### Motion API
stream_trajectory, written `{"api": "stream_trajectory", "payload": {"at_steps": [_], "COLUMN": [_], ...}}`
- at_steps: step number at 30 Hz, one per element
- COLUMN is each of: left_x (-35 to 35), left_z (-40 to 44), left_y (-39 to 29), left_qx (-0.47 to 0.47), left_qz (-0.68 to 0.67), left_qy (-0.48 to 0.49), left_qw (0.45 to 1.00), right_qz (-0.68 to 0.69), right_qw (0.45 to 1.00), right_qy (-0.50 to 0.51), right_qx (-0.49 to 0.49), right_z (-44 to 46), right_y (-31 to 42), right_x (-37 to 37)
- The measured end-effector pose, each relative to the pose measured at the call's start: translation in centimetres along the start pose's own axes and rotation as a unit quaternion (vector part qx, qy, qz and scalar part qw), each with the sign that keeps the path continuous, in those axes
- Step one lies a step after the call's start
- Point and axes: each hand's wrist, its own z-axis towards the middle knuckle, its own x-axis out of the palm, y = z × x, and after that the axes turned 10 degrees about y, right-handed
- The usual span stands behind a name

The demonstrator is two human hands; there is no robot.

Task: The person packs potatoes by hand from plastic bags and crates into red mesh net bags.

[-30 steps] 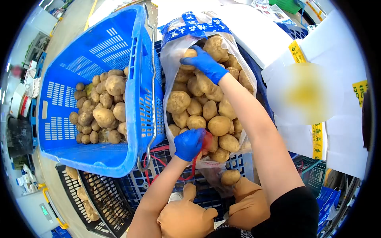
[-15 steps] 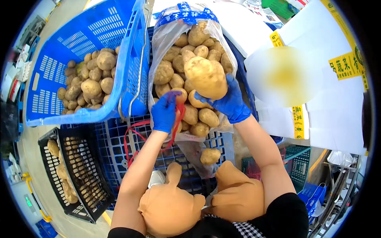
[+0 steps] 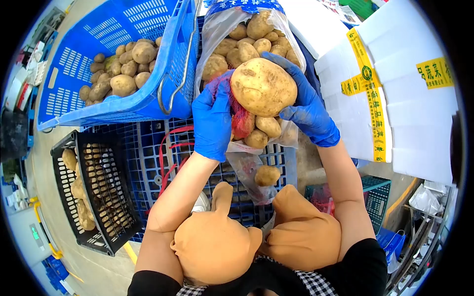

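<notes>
A large potato (image 3: 264, 88) is raised above the open plastic bag (image 3: 289, 22) of potatoes. My right hand (image 3: 308, 101), in a blue glove, grips its right side, thumb below and fingers behind. My left hand (image 3: 213, 118), also gloved in blue, has its fingers closed on a red mesh net (image 3: 242, 121) at the potato's left side. Part of the net lies under the potato and appears to have something inside. A smaller potato (image 3: 267, 175) rests on the bag's loose lower end.
At the left stands a blue crate (image 3: 118, 111) with potatoes, above a black crate (image 3: 106, 197) holding more. A blue slatted pallet (image 3: 148, 143) lies beneath the bag. White foam boxes (image 3: 405, 113) with yellow tape stand at the right, a green crate (image 3: 377, 197) below them.
My right hand has lifted the large potato out of the bag and brought it towards me, up against the red net. My left hand has raised the net beside it.
</notes>
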Motion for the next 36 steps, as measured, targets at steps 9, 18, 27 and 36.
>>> {"api": "stream_trajectory", "payload": {"at_steps": [9, 18, 27, 36], "left_x": [-0.4, 0.7, 0.7, 0.5], "left_z": [-0.5, -0.8, -1.0, -0.9], "left_y": [-2.9, -5.6, -5.5, -5.3], "left_qx": [-0.049, -0.096, -0.094, -0.102], "left_qz": [-0.015, 0.119, 0.061, 0.087], "left_qy": [0.014, 0.065, 0.079, 0.064], "left_qw": [0.999, 0.986, 0.991, 0.989], "right_qz": [0.125, -0.052, -0.018, -0.065], "right_qw": [0.992, 0.998, 1.0, 0.998], "right_qy": [0.003, -0.032, -0.006, -0.004], "right_qx": [0.028, 0.03, -0.025, -0.014], "right_z": [0.3, 0.6, 0.1, 0.2], "right_y": [-1.4, 0.6, -0.3, 0.1], "right_x": [1.4, 2.7, 1.5, 1.5]}}
